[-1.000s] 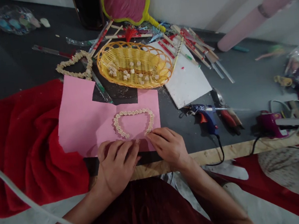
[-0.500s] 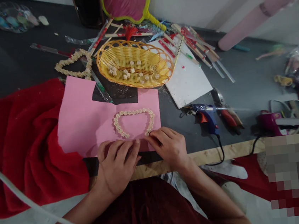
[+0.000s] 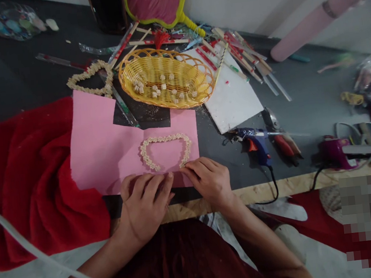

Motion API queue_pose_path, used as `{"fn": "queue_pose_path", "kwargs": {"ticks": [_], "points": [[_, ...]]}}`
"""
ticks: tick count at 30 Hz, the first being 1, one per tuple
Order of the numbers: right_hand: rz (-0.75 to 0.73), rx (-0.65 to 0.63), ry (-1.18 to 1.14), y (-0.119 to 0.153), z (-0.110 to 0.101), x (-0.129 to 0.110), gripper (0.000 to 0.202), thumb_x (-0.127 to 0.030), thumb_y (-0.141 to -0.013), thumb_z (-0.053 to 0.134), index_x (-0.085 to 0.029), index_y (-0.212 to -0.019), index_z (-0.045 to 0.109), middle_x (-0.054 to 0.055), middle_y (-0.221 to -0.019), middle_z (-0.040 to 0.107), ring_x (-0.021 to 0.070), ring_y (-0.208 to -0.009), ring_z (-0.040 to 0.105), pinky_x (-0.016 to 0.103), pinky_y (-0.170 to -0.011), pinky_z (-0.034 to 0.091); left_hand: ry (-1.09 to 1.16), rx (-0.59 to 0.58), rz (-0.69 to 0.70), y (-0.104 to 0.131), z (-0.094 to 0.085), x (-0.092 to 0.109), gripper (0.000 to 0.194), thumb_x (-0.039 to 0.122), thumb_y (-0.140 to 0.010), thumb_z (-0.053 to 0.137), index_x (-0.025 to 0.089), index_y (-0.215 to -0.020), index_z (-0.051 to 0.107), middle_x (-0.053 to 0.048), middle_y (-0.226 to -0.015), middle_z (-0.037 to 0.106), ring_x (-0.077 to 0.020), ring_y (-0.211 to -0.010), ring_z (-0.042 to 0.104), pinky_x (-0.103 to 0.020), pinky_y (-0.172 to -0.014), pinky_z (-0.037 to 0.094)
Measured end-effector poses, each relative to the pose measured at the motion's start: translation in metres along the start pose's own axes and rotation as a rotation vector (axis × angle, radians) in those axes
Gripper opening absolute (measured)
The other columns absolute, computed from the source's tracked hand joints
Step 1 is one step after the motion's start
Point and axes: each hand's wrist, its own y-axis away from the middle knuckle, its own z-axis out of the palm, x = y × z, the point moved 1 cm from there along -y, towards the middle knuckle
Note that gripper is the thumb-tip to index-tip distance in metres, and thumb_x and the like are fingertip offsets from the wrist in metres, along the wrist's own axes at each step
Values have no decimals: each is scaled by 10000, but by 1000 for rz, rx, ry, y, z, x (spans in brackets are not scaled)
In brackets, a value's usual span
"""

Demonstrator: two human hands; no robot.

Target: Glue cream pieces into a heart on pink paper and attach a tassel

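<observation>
The string of pale beads (image 3: 165, 139) is laid in an open loop on the pink paper (image 3: 96, 144). Its five o'clock end is pinched by the right hand (image 3: 210, 180). At seven o'clock, the left hand (image 3: 144, 203) is half curled; anything held there cannot be told.

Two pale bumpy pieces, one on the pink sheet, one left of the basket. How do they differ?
The front piece has a gap on its near side; the back piece looks closed. The front piece lies on the pink sheet; the back piece sits mostly beyond its far edge. The right hand is at the front piece's right end; neither hand is near the back piece. Both are pale, bumpy outlines.
</observation>
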Motion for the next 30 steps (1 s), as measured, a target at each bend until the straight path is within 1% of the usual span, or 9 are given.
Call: {"fn": "queue_pose_path", "kwargs": {"ticks": [6,11,14,17,24,27,30], "points": [[18,-2,-11,2,2,1,133,-271,-890,622,-191,-789,657,9,-722,683,122,-699,631,243,-665,460,1,-18,-1,1,0,0,379,300,-858,626,227,-1229,603,-60,-1044,680,-228,-976,562,-472,-964,331],[-4,18,-37,1,-1,0,126,-294,-870,648,-181,-813,651,16,-743,691,134,-714,636,248,-677,469,2,-8,-3,0,0,1,374,301,-856,629,226,-1221,608,-60,-1038,686,-228,-970,565,-473,-963,331],[-3,22,-55,0,-2,0,99,-261,-869,645,-180,-813,651,14,-754,695,129,-717,639,240,-681,475,1,-12,-5,0,0,1,370,303,-855,631,222,-1216,612,-63,-1037,685,-229,-972,568,-476,-963,330],[9,10,-65,0,-2,0,104,-244,-885,619,-186,-807,657,12,-755,698,125,-720,642,236,-687,480,0,-5,-2,0,-1,0,352,305,-860,626,223,-1202,620,-59,-1032,690,-226,-966,572,-475,-958,332],[40,-13,-57,0,1,1,136,-274,-899,605,-189,-807,657,16,-747,693,126,-705,638,245,-666,475,1,-14,1,0,0,0,365,300,-861,627,225,-1217,609,-54,-1039,690,-225,-965,572,-473,-941,342],[46,-13,-88,2,1,2,133,-287,-896,613,-190,-817,660,18,-761,697,128,-721,641,246,-679,482,1,-7,1,0,0,0,367,307,-860,627,226,-1217,609,-57,-1040,686,-228,-967,569,-476,-947,340],[26,21,-136,5,-1,5,100,-270,-890,621,-197,-855,681,25,-800,711,126,-755,649,244,-709,499,-2,-3,-1,0,1,0,357,307,-859,628,228,-1207,615,-56,-1040,685,-227,-971,567,-470,-947,340]]}}
